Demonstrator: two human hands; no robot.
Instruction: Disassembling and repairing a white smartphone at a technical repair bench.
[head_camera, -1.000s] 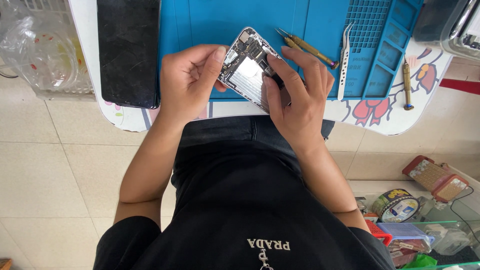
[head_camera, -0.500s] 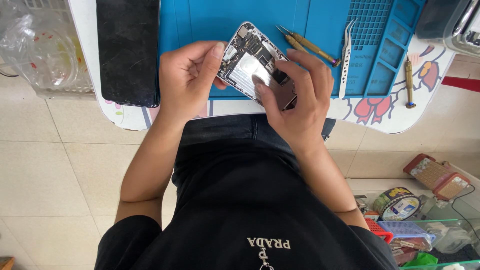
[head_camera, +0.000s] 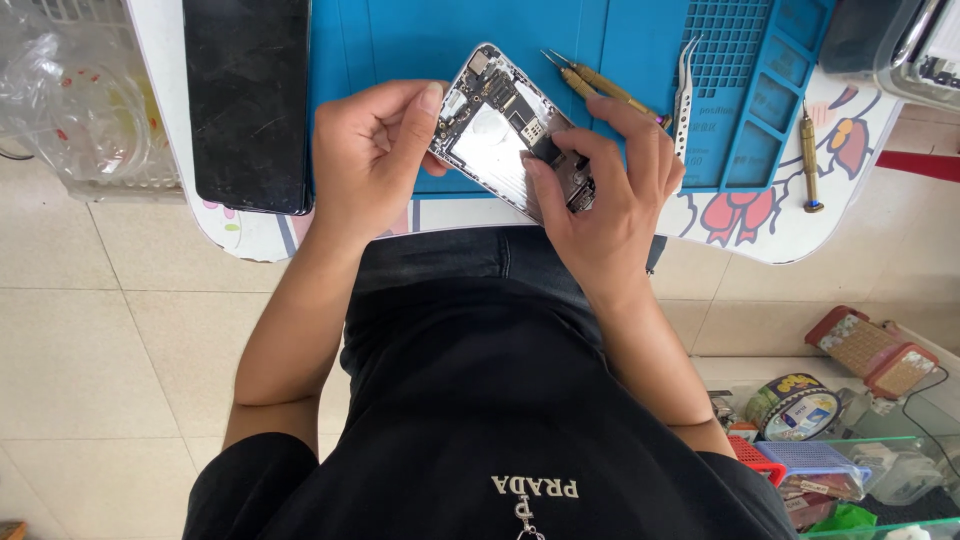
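An opened phone body (head_camera: 497, 135), with its metal shield and circuit parts showing, is tilted above the blue work mat (head_camera: 400, 40). My left hand (head_camera: 372, 155) pinches its left edge between thumb and fingers. My right hand (head_camera: 605, 190) grips the lower right end, thumb pressed on the inner parts and fingers wrapped over the side. Both hands hold the phone off the mat, near the table's front edge.
A black phone screen panel (head_camera: 248, 100) lies at the mat's left. Two yellow-handled screwdrivers (head_camera: 600, 85), metal tweezers (head_camera: 684, 90) and another screwdriver (head_camera: 808, 155) lie to the right. A clear plastic container (head_camera: 70, 110) stands far left. A tape roll (head_camera: 792, 405) and boxes sit on the floor, right.
The phone body has tipped slightly and shifted a little left. My right thumb has slid further onto its inner parts. My left hand keeps its pinch.
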